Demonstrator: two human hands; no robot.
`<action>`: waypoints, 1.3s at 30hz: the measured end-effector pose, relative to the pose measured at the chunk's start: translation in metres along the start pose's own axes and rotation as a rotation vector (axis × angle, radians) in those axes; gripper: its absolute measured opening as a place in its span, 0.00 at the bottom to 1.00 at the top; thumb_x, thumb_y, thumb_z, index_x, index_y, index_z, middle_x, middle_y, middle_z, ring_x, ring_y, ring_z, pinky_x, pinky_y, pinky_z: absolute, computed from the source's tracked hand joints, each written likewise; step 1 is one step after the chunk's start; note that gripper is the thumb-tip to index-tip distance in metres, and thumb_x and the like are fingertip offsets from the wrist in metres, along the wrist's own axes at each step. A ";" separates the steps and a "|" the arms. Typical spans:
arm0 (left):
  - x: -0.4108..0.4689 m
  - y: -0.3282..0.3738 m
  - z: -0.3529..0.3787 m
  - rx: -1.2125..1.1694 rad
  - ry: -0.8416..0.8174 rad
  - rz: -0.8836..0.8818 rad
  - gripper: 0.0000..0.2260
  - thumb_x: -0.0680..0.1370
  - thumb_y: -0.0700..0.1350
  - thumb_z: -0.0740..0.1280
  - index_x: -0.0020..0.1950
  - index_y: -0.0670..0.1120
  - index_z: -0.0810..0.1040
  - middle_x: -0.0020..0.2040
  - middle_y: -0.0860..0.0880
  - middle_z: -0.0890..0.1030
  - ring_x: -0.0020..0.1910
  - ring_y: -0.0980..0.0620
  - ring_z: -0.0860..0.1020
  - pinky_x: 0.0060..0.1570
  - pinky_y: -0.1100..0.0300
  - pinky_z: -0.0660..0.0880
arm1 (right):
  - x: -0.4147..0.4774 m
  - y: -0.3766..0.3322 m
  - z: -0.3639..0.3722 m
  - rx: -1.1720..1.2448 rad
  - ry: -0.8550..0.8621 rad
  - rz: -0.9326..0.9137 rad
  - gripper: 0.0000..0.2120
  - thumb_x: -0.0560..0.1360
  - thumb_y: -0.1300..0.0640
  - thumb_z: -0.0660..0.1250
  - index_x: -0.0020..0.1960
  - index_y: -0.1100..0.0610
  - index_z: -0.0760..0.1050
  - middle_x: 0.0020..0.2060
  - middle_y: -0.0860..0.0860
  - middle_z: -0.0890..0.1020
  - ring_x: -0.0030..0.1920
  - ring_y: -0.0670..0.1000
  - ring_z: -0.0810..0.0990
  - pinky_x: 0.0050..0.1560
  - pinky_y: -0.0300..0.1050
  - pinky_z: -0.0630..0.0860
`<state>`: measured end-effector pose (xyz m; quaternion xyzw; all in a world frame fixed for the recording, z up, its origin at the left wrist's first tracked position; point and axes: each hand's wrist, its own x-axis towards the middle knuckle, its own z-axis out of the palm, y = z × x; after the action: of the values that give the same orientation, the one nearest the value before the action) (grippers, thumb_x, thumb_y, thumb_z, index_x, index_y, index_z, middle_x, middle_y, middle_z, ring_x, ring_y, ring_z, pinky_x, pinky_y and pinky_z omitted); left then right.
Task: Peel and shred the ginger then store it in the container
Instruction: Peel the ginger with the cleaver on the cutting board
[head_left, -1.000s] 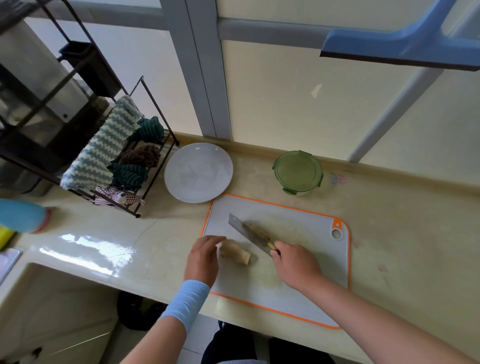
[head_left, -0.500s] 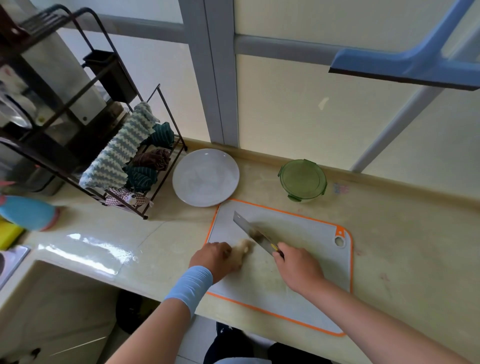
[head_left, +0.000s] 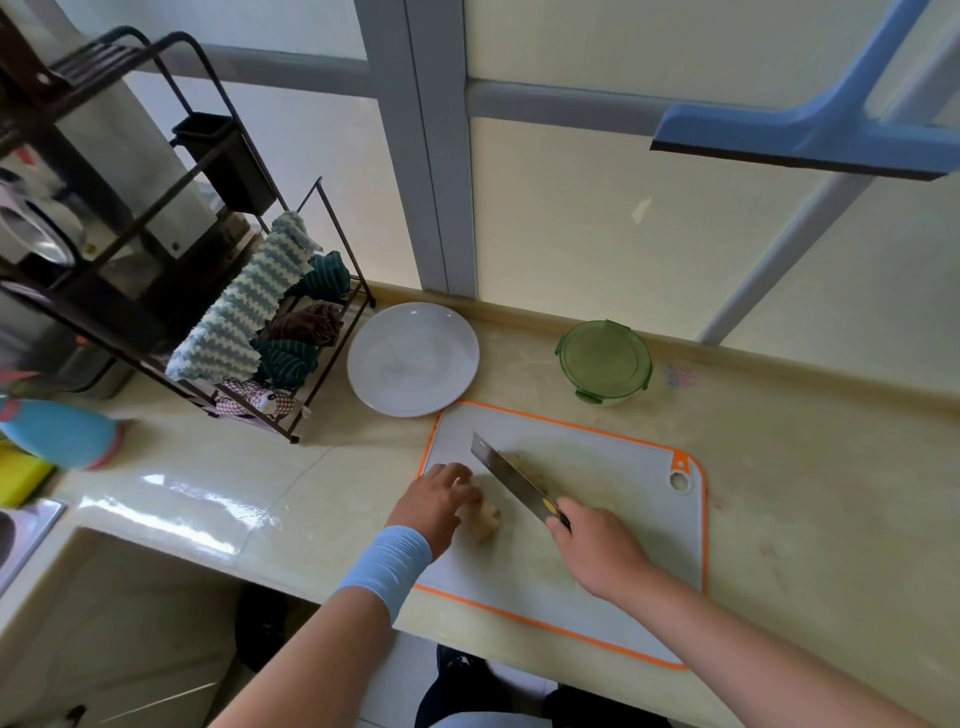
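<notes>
Orange-rimmed white plastic forms the cutting board (head_left: 623, 467), which is laid on the beige worktop (head_left: 810, 509) with its near edge close to the worktop's front edge. A wide stretch of worktop is seen to the board's right, and faint stains are seen on the board's middle. The ginger (head_left: 487, 519), a pale beige, knobbly lump, is placed on the board's left part and is half hidden by the left hand (head_left: 434, 499), whose fingers are curled over it and hold it down. The knife (head_left: 506, 478) is gripped at its handle by the right hand (head_left: 597, 551), fingers wrapped round it. Its blade is slanted toward the board's far left corner, just right of the ginger. Beyond the board's far edge the container (head_left: 604, 358) is shut with its green clip lid, so its contents cannot be told. The white plate (head_left: 413, 358) is set just beside the board's far left corner
</notes>
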<state>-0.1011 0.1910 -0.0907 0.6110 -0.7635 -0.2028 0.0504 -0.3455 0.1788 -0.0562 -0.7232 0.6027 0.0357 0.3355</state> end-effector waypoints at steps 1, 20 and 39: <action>0.000 -0.001 0.000 0.005 0.027 -0.031 0.19 0.65 0.37 0.79 0.53 0.52 0.83 0.55 0.48 0.79 0.55 0.42 0.78 0.51 0.51 0.77 | -0.001 0.000 0.001 0.002 -0.008 -0.003 0.14 0.82 0.48 0.57 0.39 0.51 0.62 0.31 0.48 0.71 0.38 0.58 0.72 0.35 0.49 0.64; -0.013 0.005 0.022 -0.117 0.264 0.074 0.12 0.76 0.51 0.62 0.42 0.50 0.84 0.41 0.52 0.80 0.42 0.51 0.76 0.35 0.60 0.78 | -0.002 -0.008 0.002 -0.137 0.080 -0.108 0.14 0.82 0.48 0.55 0.64 0.47 0.73 0.51 0.52 0.83 0.52 0.58 0.80 0.45 0.49 0.74; -0.010 -0.004 0.046 -0.136 0.376 0.062 0.12 0.74 0.50 0.62 0.45 0.57 0.87 0.44 0.56 0.83 0.46 0.56 0.77 0.39 0.64 0.77 | -0.005 -0.016 -0.004 -0.414 0.105 -0.304 0.12 0.83 0.51 0.54 0.62 0.47 0.73 0.40 0.51 0.81 0.40 0.58 0.81 0.35 0.47 0.68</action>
<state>-0.1101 0.2118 -0.1323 0.6096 -0.7435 -0.1349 0.2394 -0.3343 0.1818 -0.0437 -0.8594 0.4837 0.0699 0.1502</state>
